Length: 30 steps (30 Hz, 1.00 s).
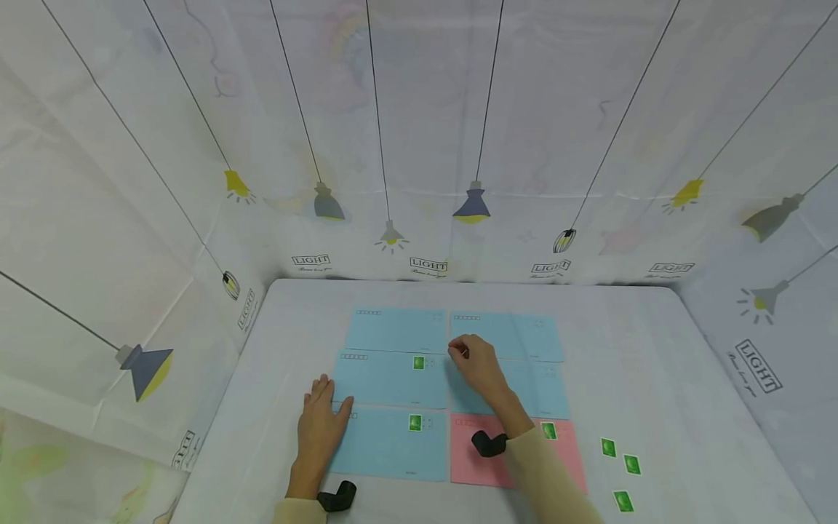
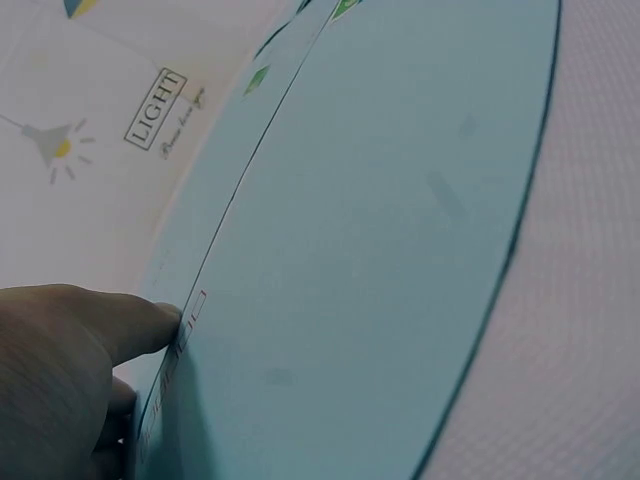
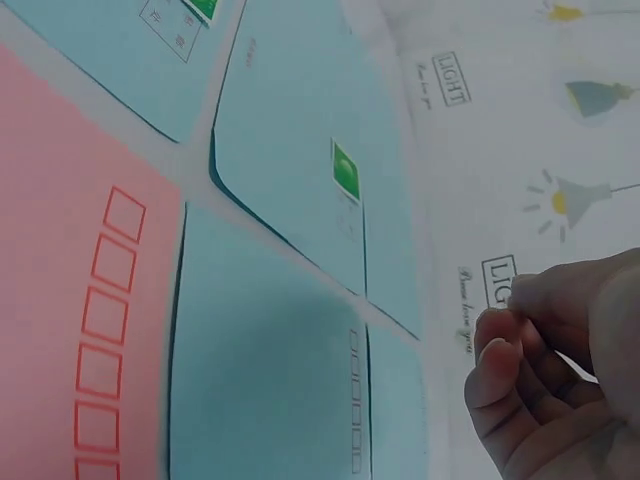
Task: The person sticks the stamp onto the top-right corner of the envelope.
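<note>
My left hand (image 1: 318, 426) rests with spread fingers over the left edges of the middle and front blue envelopes (image 1: 386, 447). In the left wrist view, its thumb touches near the row of printed postcode boxes. My right hand (image 1: 481, 367) hovers near the middle of the envelope group, fingers curled and thumb meeting a fingertip. No clear object shows between those fingertips in the right wrist view. Green stamps sit on the middle-left blue envelope (image 1: 386, 382), the front-left one and the pink envelope (image 1: 471, 462), which the right forearm partly covers.
Three loose green stamps (image 1: 631, 464) lie on the white table (image 1: 674, 407) to the right. Two blue envelopes (image 1: 396, 331) form the back row, and another (image 1: 537, 389) lies under the right hand's side. Printed white cloth walls (image 1: 419, 109) surround the table.
</note>
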Tool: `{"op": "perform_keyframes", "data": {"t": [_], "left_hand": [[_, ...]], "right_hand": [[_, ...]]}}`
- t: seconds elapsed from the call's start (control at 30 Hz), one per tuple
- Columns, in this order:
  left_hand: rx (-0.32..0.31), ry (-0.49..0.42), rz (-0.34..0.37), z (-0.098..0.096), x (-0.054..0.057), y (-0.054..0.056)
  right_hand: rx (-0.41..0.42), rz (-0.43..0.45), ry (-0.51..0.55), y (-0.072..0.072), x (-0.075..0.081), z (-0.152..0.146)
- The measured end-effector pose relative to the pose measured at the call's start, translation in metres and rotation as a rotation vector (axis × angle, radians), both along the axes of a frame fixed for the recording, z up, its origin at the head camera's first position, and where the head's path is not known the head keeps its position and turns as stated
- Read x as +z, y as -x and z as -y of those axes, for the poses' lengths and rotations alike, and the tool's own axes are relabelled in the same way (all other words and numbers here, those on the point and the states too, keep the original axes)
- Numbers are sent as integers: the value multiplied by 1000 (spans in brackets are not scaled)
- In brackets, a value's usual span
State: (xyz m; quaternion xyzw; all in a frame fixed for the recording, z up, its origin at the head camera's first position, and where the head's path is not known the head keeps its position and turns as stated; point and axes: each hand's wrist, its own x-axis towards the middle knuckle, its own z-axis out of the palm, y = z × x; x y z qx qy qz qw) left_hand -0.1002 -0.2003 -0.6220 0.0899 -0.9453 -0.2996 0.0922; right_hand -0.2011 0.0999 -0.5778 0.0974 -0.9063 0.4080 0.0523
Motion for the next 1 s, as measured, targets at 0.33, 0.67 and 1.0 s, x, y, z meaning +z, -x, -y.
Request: {"op": "perform_keyframes", "data": {"t": [0.33, 0.67, 1.0], "left_hand": [[2, -13, 22, 1, -2, 1], [2, -13, 15, 2, 0, 0], [-5, -23, 39, 2, -2, 1]], "right_hand": [[-56, 58, 17, -23, 18, -45], [-147, 30, -31, -51, 20, -86], [-250, 87, -133, -83, 12, -132]]}}
